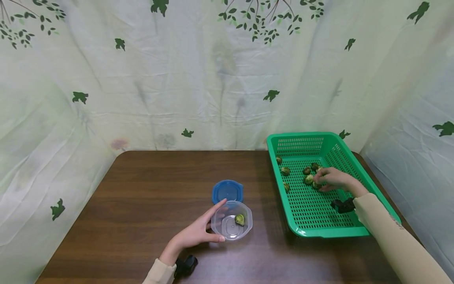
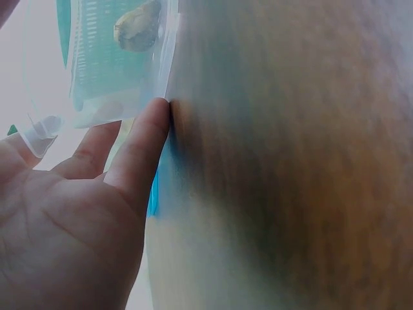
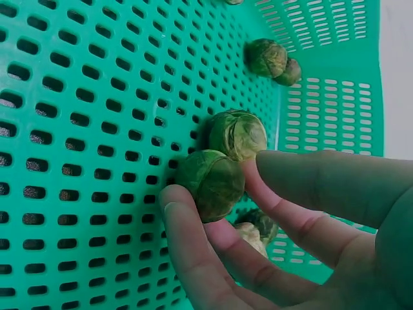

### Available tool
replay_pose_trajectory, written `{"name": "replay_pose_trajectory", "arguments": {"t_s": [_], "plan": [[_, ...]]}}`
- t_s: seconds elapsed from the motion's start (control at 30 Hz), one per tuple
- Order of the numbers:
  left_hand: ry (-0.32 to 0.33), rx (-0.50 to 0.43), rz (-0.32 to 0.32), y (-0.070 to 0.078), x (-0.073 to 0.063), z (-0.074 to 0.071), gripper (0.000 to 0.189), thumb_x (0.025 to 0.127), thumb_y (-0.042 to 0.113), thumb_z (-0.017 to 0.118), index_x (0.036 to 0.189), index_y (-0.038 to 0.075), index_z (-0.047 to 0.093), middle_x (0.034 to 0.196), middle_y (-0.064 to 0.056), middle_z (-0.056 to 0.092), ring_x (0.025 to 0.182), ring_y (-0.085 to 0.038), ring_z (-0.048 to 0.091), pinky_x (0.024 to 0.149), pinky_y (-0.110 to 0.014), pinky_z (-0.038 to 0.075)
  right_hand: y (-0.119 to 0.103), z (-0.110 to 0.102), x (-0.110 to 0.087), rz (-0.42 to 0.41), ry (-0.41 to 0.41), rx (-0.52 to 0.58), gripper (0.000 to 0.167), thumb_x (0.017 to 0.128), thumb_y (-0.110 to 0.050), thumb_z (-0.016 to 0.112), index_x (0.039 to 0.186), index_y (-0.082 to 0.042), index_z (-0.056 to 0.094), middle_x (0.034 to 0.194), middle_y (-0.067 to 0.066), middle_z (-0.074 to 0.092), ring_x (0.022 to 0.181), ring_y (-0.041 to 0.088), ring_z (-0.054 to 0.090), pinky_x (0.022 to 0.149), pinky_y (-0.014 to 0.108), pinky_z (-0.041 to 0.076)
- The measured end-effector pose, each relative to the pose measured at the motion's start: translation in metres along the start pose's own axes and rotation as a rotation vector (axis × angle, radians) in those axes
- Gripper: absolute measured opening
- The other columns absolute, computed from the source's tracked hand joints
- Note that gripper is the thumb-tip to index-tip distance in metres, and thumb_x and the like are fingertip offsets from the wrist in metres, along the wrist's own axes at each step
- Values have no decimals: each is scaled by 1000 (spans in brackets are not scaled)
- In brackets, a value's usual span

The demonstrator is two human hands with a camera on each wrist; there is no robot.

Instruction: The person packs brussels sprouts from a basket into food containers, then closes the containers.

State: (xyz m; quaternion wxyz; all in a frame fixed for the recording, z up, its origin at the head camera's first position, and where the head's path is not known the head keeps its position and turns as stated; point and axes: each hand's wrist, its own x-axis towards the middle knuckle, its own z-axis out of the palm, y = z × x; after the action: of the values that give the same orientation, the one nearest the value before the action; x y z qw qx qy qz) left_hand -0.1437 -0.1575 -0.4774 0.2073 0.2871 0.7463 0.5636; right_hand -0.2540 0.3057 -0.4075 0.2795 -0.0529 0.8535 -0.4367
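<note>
Picking a green sprout from the perforated basket appeared to be the step in hand; the right hand was inside the basket, thumb and fingers bent round that sprout in a pinch (whether it had cleared the basket floor could not be told); a second sprout sat just beside it, and other sprouts lay along the left wall; the left hand spanned a clear container, thumb and fingers on opposite sides in a steadying grip; a lone sprout lay within, and a blue lid lay on the worktop just beyond; by judgement, the next move called for a secure lift over the basket's rim, then a gentle lowering into the steadied container.
</note>
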Motion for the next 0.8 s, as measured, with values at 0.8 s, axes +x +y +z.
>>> {"name": "replay_pose_trajectory", "arguments": {"t_s": [0.8], "plan": [[-2, -1, 10, -3, 0, 0, 96, 84, 15, 75, 155, 16, 11, 154, -13, 22, 136, -34, 28, 101, -41, 38, -11, -5, -13, -113, 87, 83, 32, 99, -8, 49, 124, 11, 44, 112, 23, 52, 90, 34, 63, 79, 43, 52]]}}
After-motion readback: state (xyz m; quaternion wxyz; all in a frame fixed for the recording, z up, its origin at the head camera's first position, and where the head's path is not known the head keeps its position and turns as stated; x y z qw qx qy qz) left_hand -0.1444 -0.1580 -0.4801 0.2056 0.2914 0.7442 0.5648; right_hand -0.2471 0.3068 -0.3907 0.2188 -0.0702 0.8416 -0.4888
